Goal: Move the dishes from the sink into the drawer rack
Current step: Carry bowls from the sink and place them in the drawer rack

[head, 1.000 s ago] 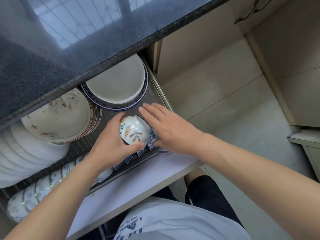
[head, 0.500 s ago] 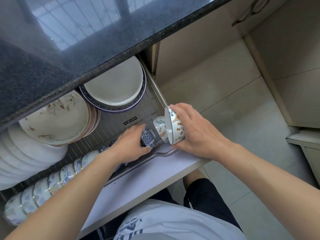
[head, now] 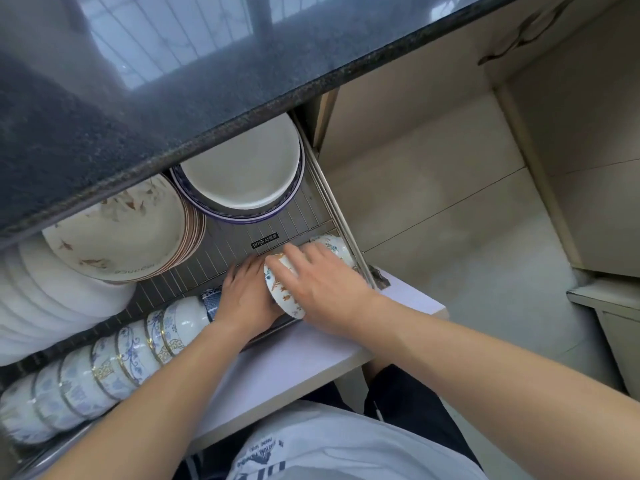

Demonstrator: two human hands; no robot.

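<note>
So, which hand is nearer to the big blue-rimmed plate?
Left. The left hand lies just below the blue-rimmed plate; the right hand is lower right, on the orange-patterned bowl.

1. Drawer rack [head: 221,258] pulled out beneath a dark speckled countertop [head: 173,109]
2. Right hand [head: 325,289] grips an orange-patterned bowl [head: 282,289] on its side at the near right of the rack
3. Left hand [head: 247,299] lies on the row just left of that bowl, touching it
4. A second patterned bowl [head: 334,249] sits to the far right by the rail
5. A row of blue-patterned bowls [head: 104,365] runs left along the near edge
6. Stacked plates stand behind: a blue-rimmed stack [head: 242,168], a leaf-patterned stack [head: 117,233], white plates [head: 41,299] at far left
</note>
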